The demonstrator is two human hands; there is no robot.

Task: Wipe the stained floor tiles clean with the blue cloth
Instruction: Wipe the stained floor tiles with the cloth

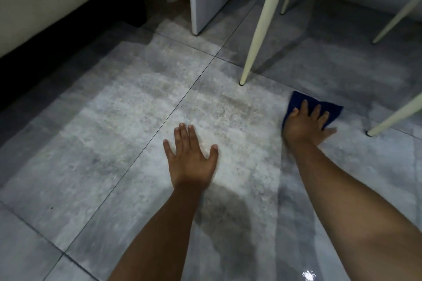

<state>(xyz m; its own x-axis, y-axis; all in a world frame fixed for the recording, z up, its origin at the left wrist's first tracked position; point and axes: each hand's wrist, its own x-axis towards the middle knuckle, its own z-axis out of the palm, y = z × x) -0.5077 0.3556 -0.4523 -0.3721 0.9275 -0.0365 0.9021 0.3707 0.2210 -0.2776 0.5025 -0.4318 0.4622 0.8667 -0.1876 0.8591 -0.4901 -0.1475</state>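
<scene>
My right hand [306, 125] presses flat on the blue cloth [296, 100], which lies on the grey floor tiles at the right, between two chair legs. Fingers are spread over the cloth and hide most of it. My left hand [190, 155] rests palm down on the bare tile near the centre, fingers apart, holding nothing. A brownish, speckled stain [230, 104] runs across the tile between the two hands, left of the cloth. The tile [342, 178] below and right of the cloth looks darker and wet.
Cream chair legs stand close by: one [258, 36] just above-left of the cloth, another [392, 118] to its right, two farther back. A white cabinet panel [205, 2] stands at the back. A dark sofa base [68, 27] lines the left.
</scene>
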